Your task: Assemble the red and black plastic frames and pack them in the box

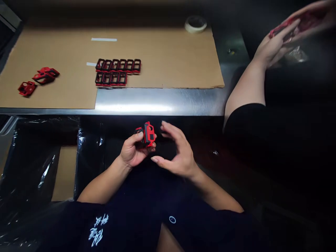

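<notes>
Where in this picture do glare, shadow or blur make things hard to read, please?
Head view: glare streaks the steel table edge; below it all is deep shadow, though the left hand, its red part and the open right hand are readable; a co-worker's hands at upper right are smeared by blur; the far tape roll looks soft.

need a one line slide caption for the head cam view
The left hand grips a red-and-black part, right hand open beside it; similar parts line two rows on the cardboard beyond.
</notes>
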{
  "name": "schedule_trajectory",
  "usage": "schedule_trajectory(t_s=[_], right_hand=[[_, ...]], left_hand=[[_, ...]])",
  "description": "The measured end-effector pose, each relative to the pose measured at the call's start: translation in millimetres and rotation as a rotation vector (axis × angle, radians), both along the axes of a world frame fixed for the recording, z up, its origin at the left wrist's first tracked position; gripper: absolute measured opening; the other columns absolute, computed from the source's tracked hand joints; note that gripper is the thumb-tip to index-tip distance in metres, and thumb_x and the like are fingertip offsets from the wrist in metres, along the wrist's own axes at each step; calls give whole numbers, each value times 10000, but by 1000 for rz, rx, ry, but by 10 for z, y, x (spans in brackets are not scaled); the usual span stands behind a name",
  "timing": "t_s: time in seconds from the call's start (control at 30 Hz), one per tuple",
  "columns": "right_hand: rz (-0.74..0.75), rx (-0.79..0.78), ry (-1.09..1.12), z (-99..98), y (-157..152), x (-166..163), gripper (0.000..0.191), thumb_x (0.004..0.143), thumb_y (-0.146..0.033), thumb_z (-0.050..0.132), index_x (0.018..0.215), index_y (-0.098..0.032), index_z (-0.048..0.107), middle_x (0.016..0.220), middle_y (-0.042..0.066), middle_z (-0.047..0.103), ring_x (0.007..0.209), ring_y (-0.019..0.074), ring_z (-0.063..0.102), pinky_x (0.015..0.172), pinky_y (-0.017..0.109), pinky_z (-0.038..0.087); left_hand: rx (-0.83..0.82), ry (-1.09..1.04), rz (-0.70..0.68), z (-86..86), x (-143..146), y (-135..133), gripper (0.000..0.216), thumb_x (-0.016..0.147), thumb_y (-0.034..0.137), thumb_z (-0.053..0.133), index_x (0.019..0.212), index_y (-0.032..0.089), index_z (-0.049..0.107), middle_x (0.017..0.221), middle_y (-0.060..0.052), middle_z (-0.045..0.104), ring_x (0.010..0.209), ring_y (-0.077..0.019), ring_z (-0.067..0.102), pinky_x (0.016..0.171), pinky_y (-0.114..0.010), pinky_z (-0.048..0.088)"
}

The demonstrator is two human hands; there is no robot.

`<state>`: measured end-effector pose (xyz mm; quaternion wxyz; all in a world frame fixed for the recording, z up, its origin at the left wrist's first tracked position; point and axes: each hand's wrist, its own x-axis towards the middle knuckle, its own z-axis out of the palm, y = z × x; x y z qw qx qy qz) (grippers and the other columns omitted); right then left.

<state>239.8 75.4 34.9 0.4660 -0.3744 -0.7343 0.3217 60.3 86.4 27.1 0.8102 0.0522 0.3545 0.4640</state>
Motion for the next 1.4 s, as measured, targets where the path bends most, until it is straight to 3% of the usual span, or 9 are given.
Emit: schedule_trajectory(t_s=[0.1, 0.23, 0.5, 0.67, 0.87, 1.07, 1.2, 1.3, 1.4], right_hand=[[186, -382, 230, -106, 13, -21, 1045, 739, -518, 871, 1601, -295, 324, 1606, 139, 460, 1445, 317, 508, 1129, 477, 512], [233, -512, 285, -194, 29, -125, 911, 729, -430, 892, 1518, -272, 464, 1510, 123, 578, 1368, 292, 591, 1170, 466, 470], [221, -461, 176, -206, 24, -123, 783, 689, -346, 924, 1395, -267, 594, 1409, 99, 648, 1297, 281, 630, 1139, 454, 492], [216, -447, 170, -240, 16, -95, 776, 715, -372, 916, 1409, -271, 584, 1417, 101, 640, 1304, 277, 625, 1129, 454, 500], [188, -351, 110, -285, -3, -84, 765, 746, -355, 899, 1429, -287, 559, 1438, 104, 631, 1323, 288, 608, 1130, 485, 498], [193, -202, 39, -241, -1, -64, 738, 791, -260, 829, 1458, -303, 516, 1465, 116, 600, 1392, 303, 542, 1160, 525, 461], [164, -565, 247, -171, -7, 87, 490, 834, -387, 777, 1285, -240, 652, 1193, 103, 705, 1072, 250, 696, 856, 378, 606], [300, -883, 390, -114, -9, 145, 362, 851, -464, 750, 1074, -180, 733, 747, 7, 668, 606, 116, 587, 565, 245, 494], [408, -1003, 456, -56, -29, 91, 353, 807, -467, 796, 982, -164, 745, 660, -25, 622, 536, 81, 488, 524, 223, 419]], left_hand=[[15, 11, -78, -66, -1, -134, 296, 703, 347, 794, 915, 154, 722, 809, -53, 773, 617, -175, 693, 619, -309, 580], [6, 86, -124, -200, 15, -232, 315, 693, 404, 795, 863, 149, 726, 794, -74, 766, 612, -181, 672, 631, -332, 565], [-6, 304, -16, -242, -150, -279, 473, 746, 600, 792, 865, 151, 700, 679, -18, 703, 538, -133, 635, 540, -256, 529], [77, 377, -116, -128, -290, -350, 396, 725, 425, 868, 968, 171, 685, 695, 4, 712, 532, -111, 640, 534, -208, 526], [277, 474, -265, -51, -311, -458, 495, 756, 441, 854, 1146, 184, 691, 798, -11, 707, 571, -96, 614, 560, -204, 510], [357, 826, -236, 51, -224, -427, 390, 751, 381, 860, 1064, 191, 727, 900, -39, 760, 784, -165, 702, 727, -255, 560], [490, 1041, -197, 48, -258, -454, 396, 763, 363, 847, 1110, 216, 729, 1051, -53, 771, 905, -204, 730, 837, -323, 587], [686, 1195, -185, 3, -303, -471, 369, 779, 317, 831, 1128, 242, 737, 1083, -60, 759, 951, -215, 728, 857, -340, 594], [859, 1273, -186, -41, -328, -447, 335, 814, 242, 779, 1146, 265, 741, 1111, -70, 749, 995, -222, 723, 869, -352, 603]])
